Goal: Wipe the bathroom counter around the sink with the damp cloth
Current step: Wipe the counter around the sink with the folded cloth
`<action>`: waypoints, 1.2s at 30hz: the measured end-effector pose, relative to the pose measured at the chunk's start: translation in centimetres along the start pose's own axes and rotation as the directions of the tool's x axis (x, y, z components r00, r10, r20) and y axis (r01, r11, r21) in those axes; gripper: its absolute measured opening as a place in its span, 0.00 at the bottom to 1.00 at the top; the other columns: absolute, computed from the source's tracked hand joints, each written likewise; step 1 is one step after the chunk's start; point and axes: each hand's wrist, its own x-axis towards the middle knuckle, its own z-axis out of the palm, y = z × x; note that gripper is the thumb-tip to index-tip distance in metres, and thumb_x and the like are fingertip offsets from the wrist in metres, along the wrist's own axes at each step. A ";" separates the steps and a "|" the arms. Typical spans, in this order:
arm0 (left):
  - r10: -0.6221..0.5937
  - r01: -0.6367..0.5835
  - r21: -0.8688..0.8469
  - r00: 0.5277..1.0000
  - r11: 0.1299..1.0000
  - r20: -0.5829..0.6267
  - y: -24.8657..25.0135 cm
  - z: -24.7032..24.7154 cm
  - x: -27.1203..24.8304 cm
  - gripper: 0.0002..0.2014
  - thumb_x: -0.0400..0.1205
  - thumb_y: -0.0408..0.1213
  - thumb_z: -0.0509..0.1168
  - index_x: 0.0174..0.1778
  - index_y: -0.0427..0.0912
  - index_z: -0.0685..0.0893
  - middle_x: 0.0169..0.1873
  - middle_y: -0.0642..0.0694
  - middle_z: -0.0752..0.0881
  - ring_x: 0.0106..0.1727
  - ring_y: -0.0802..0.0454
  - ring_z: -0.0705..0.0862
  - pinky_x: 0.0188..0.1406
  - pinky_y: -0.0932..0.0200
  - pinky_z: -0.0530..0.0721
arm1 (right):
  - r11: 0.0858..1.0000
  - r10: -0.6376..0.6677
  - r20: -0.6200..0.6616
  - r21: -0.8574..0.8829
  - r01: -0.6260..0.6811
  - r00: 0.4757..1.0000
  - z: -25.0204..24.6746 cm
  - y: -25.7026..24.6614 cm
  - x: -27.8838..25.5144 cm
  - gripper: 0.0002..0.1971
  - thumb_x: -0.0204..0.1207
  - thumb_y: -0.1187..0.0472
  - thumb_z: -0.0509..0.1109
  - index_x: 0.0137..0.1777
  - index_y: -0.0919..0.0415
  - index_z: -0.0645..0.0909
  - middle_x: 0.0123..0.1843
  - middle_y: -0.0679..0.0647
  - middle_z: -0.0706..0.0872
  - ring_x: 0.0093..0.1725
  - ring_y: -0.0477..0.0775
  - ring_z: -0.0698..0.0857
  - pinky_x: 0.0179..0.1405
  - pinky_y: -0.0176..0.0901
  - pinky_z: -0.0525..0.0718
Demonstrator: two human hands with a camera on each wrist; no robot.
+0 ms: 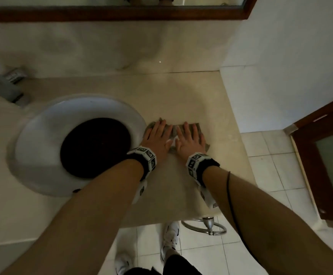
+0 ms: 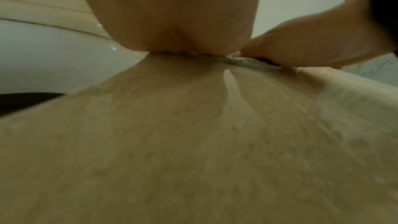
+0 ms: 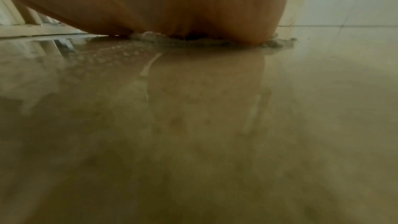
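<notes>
A damp grey-green cloth (image 1: 174,129) lies flat on the beige counter (image 1: 181,96), just right of the round white sink (image 1: 42,124). My left hand (image 1: 157,135) presses on the cloth's left part with straight fingers, beside the sink rim. Next to it, my right hand (image 1: 189,139) presses flat on the right part. In the left wrist view the heel of the left hand (image 2: 172,14) sits on the cloth's edge (image 2: 247,61). The right wrist view shows the right hand (image 3: 204,6) on the cloth (image 3: 155,37), with a wet, streaked counter (image 3: 193,108) in front of it.
A grey faucet (image 1: 2,84) stands at the far left behind the sink. A wood-framed mirror (image 1: 112,13) runs along the back wall. A white wall (image 1: 280,56) bounds the counter on the right. A chrome towel ring (image 1: 207,227) hangs below the front edge, and a wooden door (image 1: 324,155) stands right.
</notes>
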 end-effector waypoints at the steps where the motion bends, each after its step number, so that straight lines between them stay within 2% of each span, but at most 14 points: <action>1: 0.001 -0.001 0.003 1.000 1.000 0.005 0.0 0.0 -0.1 0.30 0.89 0.51 0.40 0.84 0.50 0.35 0.83 0.47 0.31 0.83 0.48 0.31 0.83 0.48 0.36 | 1.000 -0.001 0.015 -0.004 0.001 1.000 0.0 -0.1 0.0 0.28 0.86 0.47 0.42 0.84 0.42 0.38 0.86 0.47 0.33 0.84 0.56 0.32 0.81 0.57 0.32; 5: 0.013 -0.014 0.031 0.999 0.999 0.048 0.1 0.2 -0.8 0.31 0.88 0.52 0.40 0.83 0.52 0.33 0.82 0.46 0.28 0.82 0.47 0.28 0.81 0.48 0.31 | 1.000 -0.027 0.044 0.000 0.027 0.999 -0.2 -0.6 -0.6 0.30 0.86 0.50 0.41 0.84 0.49 0.35 0.86 0.50 0.32 0.84 0.54 0.32 0.82 0.54 0.33; 9: 0.028 -0.028 0.022 0.999 0.999 0.033 0.5 1.6 -3.0 0.32 0.88 0.52 0.41 0.83 0.47 0.33 0.82 0.43 0.29 0.82 0.45 0.28 0.82 0.45 0.34 | 0.994 -0.062 0.080 0.095 0.054 0.995 0.2 -2.0 -2.9 0.31 0.85 0.49 0.41 0.85 0.55 0.36 0.86 0.52 0.32 0.84 0.52 0.34 0.83 0.50 0.36; 12: 0.018 -0.018 0.017 0.999 1.000 0.035 0.8 2.6 -5.3 0.32 0.88 0.51 0.40 0.83 0.42 0.34 0.83 0.40 0.33 0.83 0.44 0.31 0.83 0.43 0.38 | 0.991 -0.074 0.061 0.113 0.066 0.995 1.0 -2.5 -5.3 0.30 0.85 0.50 0.43 0.85 0.54 0.39 0.86 0.52 0.34 0.85 0.51 0.36 0.83 0.49 0.37; 15: 0.012 -0.012 0.003 0.999 1.000 0.037 1.2 3.0 -7.9 0.32 0.88 0.53 0.39 0.83 0.42 0.35 0.83 0.42 0.32 0.83 0.46 0.31 0.82 0.45 0.35 | 0.997 -0.058 0.006 0.054 0.058 0.998 2.7 -2.1 -7.8 0.30 0.86 0.51 0.45 0.85 0.51 0.40 0.86 0.50 0.36 0.85 0.51 0.38 0.83 0.47 0.38; 18: 0.049 -0.050 0.001 0.998 0.999 0.045 2.1 3.8 -10.4 0.32 0.88 0.54 0.40 0.84 0.46 0.36 0.83 0.43 0.31 0.83 0.46 0.32 0.80 0.46 0.35 | 0.998 -0.037 -0.071 -0.050 0.034 0.997 4.7 -0.8 -10.5 0.28 0.86 0.49 0.44 0.85 0.45 0.41 0.87 0.49 0.38 0.85 0.53 0.39 0.83 0.51 0.39; 22: 0.101 -0.103 0.042 0.994 0.994 0.050 3.2 5.1 -12.1 0.29 0.88 0.54 0.40 0.83 0.54 0.36 0.83 0.44 0.31 0.84 0.46 0.32 0.81 0.46 0.36 | 0.996 0.043 -0.106 -0.069 -0.050 0.993 6.6 0.7 -13.4 0.28 0.86 0.45 0.43 0.84 0.42 0.41 0.87 0.48 0.38 0.85 0.54 0.38 0.83 0.55 0.40; 30: 0.208 -0.211 0.058 0.977 0.976 0.055 7.6 6.5 -12.5 0.30 0.87 0.57 0.39 0.83 0.57 0.37 0.83 0.45 0.31 0.83 0.46 0.31 0.82 0.46 0.37 | 0.989 0.132 -0.176 -0.049 -0.143 0.976 8.1 4.1 -17.6 0.29 0.85 0.46 0.40 0.85 0.46 0.42 0.87 0.49 0.40 0.85 0.54 0.40 0.83 0.57 0.44; 36: 0.234 -0.236 0.037 0.970 0.971 0.060 10.7 5.9 -9.9 0.30 0.87 0.56 0.41 0.83 0.56 0.37 0.83 0.45 0.32 0.84 0.47 0.32 0.82 0.46 0.38 | 0.987 0.149 -0.153 -0.036 -0.157 0.977 6.2 7.5 -15.8 0.29 0.86 0.48 0.42 0.85 0.51 0.41 0.87 0.52 0.40 0.85 0.53 0.40 0.83 0.53 0.42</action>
